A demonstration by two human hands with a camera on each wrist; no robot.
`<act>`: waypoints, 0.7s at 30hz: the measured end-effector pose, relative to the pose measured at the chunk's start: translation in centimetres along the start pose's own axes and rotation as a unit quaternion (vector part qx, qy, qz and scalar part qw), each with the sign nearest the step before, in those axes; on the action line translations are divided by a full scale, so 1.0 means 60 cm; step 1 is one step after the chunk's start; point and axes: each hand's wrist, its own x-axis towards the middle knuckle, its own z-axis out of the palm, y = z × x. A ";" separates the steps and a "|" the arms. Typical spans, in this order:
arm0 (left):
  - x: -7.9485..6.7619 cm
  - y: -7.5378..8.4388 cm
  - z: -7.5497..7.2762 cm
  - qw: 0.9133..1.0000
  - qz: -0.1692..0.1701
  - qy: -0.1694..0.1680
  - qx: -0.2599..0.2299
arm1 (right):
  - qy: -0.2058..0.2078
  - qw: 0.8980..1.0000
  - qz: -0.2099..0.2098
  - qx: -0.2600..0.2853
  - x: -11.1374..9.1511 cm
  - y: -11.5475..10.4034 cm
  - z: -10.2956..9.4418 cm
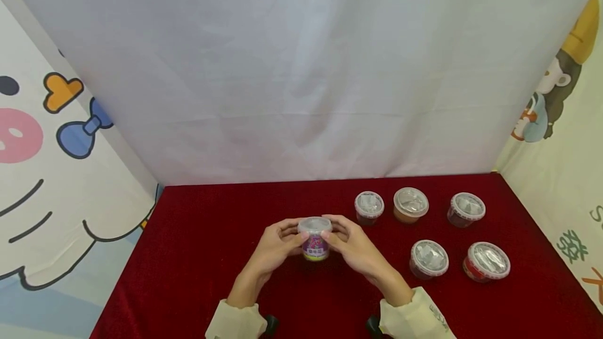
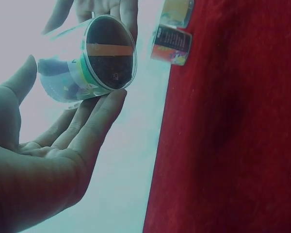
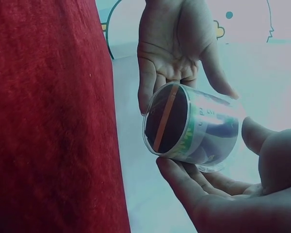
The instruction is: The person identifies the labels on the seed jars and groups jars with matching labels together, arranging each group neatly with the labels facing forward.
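Note:
Between both hands is a small clear plastic tub (image 1: 315, 245) with a purple and green printed label and a translucent lid (image 1: 315, 224). My left hand (image 1: 277, 245) grips it from the left, thumb on the front near the lid, fingers behind. From the other side my right hand (image 1: 353, 245) grips it the same way. Both wrist views show the tub raised over the cloth, its dark base (image 2: 111, 53) turned to the camera, with an orange strip (image 3: 166, 119) across it. Fingertips of both hands lie along the tub's side.
A dark red cloth (image 1: 198, 255) covers the table. To the right stand several lidded tubs: a small one (image 1: 369, 206), a tan one (image 1: 410, 205), a dark one (image 1: 466, 209), and two nearer ones, one plain (image 1: 428, 259), one with red (image 1: 486, 261). A white curtain (image 1: 301, 77) hangs behind.

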 end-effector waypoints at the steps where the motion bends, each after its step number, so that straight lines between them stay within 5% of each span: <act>1: 0.000 0.001 -0.003 1.000 -0.001 0.001 -0.001 | -0.001 1.000 -0.001 -0.002 0.003 -0.001 0.002; 21: -0.009 0.011 -0.062 1.000 0.000 0.024 0.017 | -0.025 0.999 -0.012 -0.022 0.059 -0.010 0.036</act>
